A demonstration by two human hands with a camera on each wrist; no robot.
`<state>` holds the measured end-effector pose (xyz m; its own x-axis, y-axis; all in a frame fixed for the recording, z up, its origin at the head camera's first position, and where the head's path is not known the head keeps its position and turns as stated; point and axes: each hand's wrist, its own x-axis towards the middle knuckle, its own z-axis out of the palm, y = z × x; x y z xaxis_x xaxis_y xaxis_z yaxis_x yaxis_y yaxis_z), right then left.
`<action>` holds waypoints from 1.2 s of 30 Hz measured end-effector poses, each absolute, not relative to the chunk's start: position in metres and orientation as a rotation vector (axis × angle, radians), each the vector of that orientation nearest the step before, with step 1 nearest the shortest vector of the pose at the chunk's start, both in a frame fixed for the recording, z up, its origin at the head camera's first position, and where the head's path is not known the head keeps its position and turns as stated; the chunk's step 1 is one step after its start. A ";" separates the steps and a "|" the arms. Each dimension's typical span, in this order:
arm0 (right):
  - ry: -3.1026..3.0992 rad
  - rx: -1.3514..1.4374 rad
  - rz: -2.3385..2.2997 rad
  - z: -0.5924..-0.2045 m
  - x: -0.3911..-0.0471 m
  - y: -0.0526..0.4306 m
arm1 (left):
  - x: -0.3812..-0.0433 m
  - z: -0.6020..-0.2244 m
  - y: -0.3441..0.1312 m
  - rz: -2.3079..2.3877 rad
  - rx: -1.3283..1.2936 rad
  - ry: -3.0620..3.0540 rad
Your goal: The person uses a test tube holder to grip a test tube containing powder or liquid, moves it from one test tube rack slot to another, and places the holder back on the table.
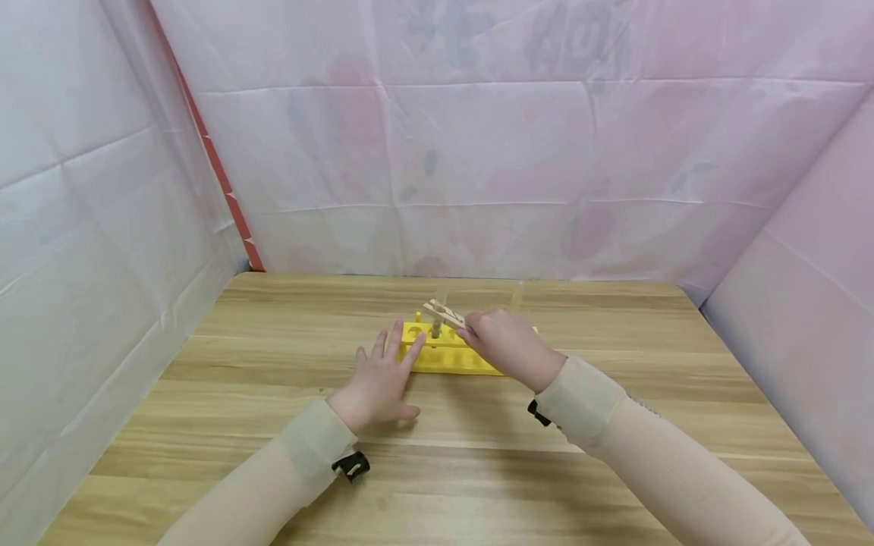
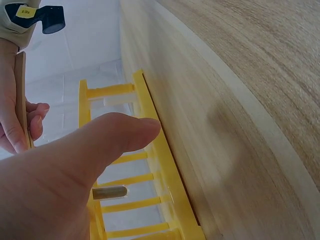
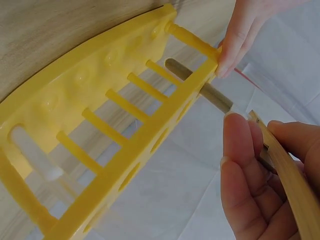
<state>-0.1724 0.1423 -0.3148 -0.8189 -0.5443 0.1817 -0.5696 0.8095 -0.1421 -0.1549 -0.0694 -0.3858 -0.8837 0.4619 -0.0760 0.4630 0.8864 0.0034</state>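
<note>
The left arm is slanting in over the left part of the surface (image 1: 205,402), its hand (image 1: 378,379) lying palm down, fingers straight and spread, fingertips touching the left end of the yellow rack (image 1: 451,360) and holding nothing; its thumb is pointing out to the side. The right arm is slanting in from the other side, its hand (image 1: 508,341) curling closed above the rack and gripping a wooden clamp (image 1: 447,315). The clamp's tip is meeting the upper part of the grey-filled tube (image 1: 437,327), though whether it is pinching the glass cannot be told. That tube is standing in the rack, near its left end. The two wrist views are showing what the head view is hiding: the tube's rounded bottom is hanging apart from the rack's base, while a whitish tube (image 3: 32,150) at the right end is sitting in a base hollow. The left wrist view is also showing a black piece (image 2: 52,20) on the right cuff (image 2: 12,37). The rack is standing roughly midway between the surface's side edges, near the far edge. Pale printed cloth (image 1: 478,152) is hanging behind and on both sides, a red strip (image 1: 218,174) running down toward the far left corner.
</note>
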 end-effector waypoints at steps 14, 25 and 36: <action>-2.840 0.898 0.271 -0.318 -0.172 0.142 | -0.156 -0.387 -0.069 -0.022 0.711 2.972; -2.862 0.880 0.246 -0.321 -0.173 0.140 | -0.155 -0.386 -0.069 -0.033 0.711 2.974; -2.846 0.896 0.270 -0.324 -0.172 0.139 | -0.153 -0.383 -0.069 -0.018 0.709 2.971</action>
<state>-0.1722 0.1391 -0.3241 -0.8113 -0.5523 0.1917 -0.5785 0.8058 -0.1267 -0.1531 -0.0689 -0.3835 -0.8886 0.4504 -0.0874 0.4514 0.8923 0.0087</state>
